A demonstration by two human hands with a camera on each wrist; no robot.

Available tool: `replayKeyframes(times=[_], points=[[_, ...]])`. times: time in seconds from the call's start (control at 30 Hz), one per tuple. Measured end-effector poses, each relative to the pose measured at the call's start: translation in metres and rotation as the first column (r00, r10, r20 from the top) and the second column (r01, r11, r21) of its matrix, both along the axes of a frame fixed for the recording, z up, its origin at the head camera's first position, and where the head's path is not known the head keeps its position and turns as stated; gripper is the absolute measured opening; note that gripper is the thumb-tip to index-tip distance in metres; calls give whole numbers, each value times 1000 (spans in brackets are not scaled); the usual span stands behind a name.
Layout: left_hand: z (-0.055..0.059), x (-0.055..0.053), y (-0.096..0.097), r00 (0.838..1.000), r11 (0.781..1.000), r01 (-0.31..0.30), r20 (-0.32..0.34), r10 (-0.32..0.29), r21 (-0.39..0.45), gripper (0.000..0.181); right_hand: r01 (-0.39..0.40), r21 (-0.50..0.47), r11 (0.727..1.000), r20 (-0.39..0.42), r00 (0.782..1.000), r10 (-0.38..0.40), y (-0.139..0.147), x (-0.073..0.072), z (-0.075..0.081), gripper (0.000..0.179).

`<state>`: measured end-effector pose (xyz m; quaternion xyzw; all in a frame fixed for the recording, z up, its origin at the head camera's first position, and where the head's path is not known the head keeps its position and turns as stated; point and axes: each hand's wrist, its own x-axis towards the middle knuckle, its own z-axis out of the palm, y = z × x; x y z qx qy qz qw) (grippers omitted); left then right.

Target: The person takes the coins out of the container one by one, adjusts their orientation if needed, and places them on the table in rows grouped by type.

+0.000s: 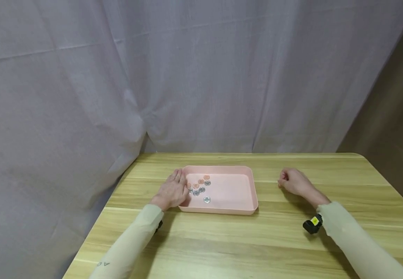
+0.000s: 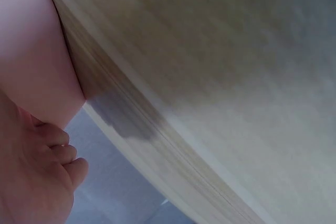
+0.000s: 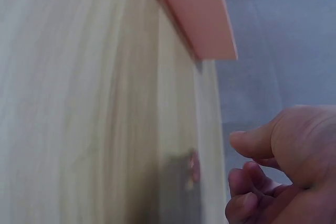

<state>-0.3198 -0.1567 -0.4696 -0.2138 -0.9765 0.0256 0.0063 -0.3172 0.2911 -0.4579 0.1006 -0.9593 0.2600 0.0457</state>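
A shallow pink tray point(image 1: 227, 190) lies on the table with several copper coins point(image 1: 201, 181) and silver coins point(image 1: 206, 199) toward its left side. My left hand point(image 1: 171, 190) grips the tray's left rim, its thumb at the inner side. In the left wrist view, curled fingers point(image 2: 65, 156) show beside the tray wall point(image 2: 42, 56). Right of the tray, my right hand point(image 1: 294, 182) hovers over the table, fingers loosely curled. The right wrist view shows a gap between thumb and fingers, and a small blurred copper-coloured thing point(image 3: 193, 166), coin-like, on the table nearby.
The light wooden table point(image 1: 222, 244) has its far edge just behind the tray. A grey curtain point(image 1: 201, 85) hangs beyond that edge and along the left. On the right wrist sits a black strapped device point(image 1: 312, 224).
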Motion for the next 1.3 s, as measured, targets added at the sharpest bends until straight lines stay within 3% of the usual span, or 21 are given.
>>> replayKeyframes(times=[0.37,0.93,1.3], points=[[1,1,1,1000,1000,-9,-2,9,-13,61,-27,-18,999,1,1000,27,-23,-6,13,12],[-3,-1,-1,1000,999,-25,-3,25,22,62,-137,-142,980,-91,988,125,-82,-3,28,7],[-2,-2,-1,1000,1000,-18,-15,19,21,62,-203,-220,954,-22,979,203,-123,4,23,9]])
